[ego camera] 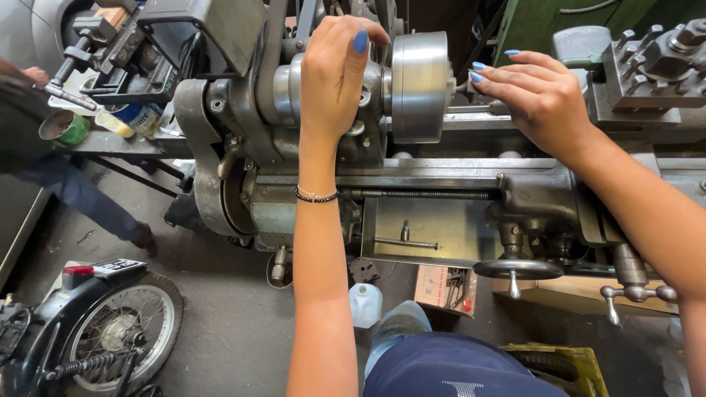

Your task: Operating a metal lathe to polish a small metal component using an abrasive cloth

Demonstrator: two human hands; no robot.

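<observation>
Chuck [419,84] (axis running left-right) faces right, hands [334,70] either side.

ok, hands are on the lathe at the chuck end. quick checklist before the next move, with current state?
1. Left hand placed on the headstock beside the chuck: ok, fingers curl over the top.
2. Right hand at the chuck face: ok, fingertips reach the small part at its centre.
3. Chuck stopped: cannot tell from one still.
4. Wrist clear of moving parts: not ok, a beaded bracelet sits on the left wrist.
5. Chip tray free of loose tools: not ok, a T-handle key lies in it.
6. Carriage handwheel untouched: ok.
</observation>
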